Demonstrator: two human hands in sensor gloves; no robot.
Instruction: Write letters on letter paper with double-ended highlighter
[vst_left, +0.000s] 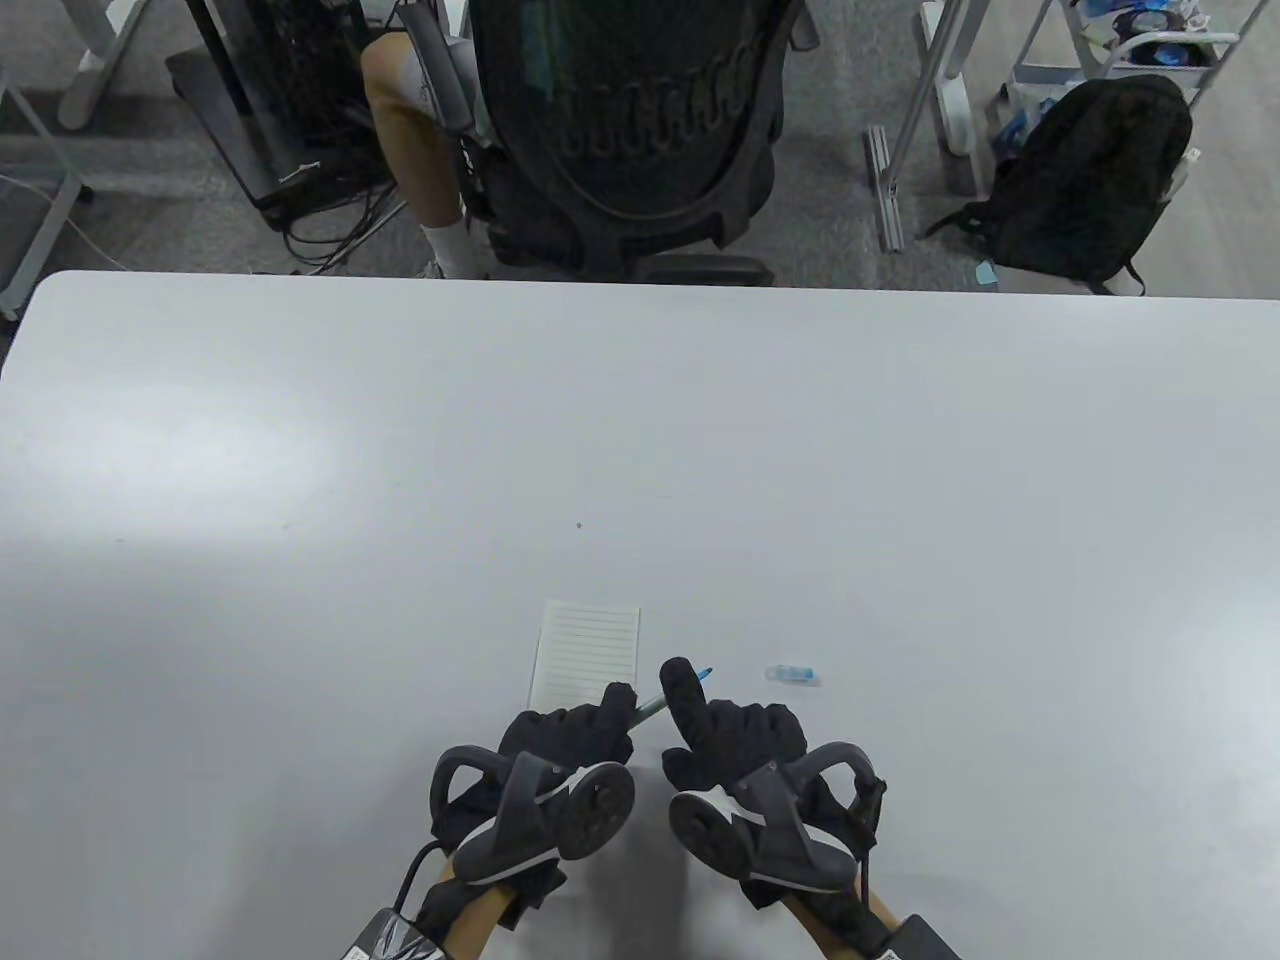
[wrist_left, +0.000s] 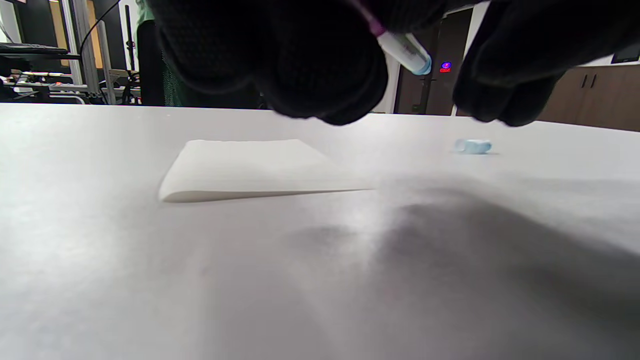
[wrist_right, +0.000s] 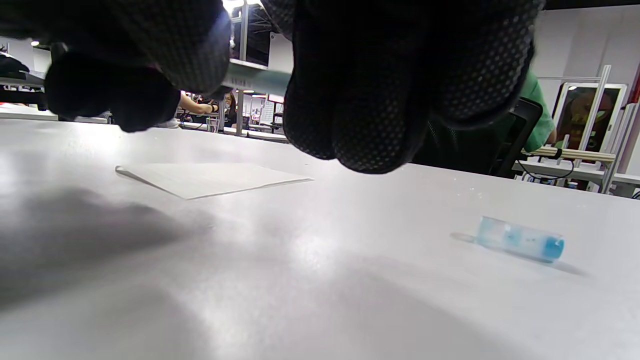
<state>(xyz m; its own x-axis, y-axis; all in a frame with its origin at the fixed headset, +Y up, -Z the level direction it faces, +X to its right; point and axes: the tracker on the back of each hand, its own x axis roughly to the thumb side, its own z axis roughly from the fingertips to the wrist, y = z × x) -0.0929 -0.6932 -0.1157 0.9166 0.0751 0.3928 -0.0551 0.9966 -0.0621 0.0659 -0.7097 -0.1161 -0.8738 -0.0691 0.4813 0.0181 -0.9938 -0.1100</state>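
The lined letter paper (vst_left: 588, 655) lies flat just beyond my hands, also seen as paper (wrist_left: 250, 167) and paper (wrist_right: 210, 177). The double-ended highlighter (vst_left: 650, 705) is held above the table between both hands, its uncapped blue tip pointing far-right. My left hand (vst_left: 600, 715) grips one end of the highlighter (wrist_left: 405, 50). My right hand (vst_left: 690, 700) curls round the barrel (wrist_right: 255, 77) nearer the blue tip. The clear blue cap (vst_left: 793, 676) lies on the table to the right, apart from both hands, cap (wrist_right: 520, 242).
The white table (vst_left: 640, 450) stretches far and to both sides. Beyond its far edge are a black office chair (vst_left: 640, 130) with a seated person's leg (vst_left: 410, 150) and a black backpack (vst_left: 1095, 180) on the floor.
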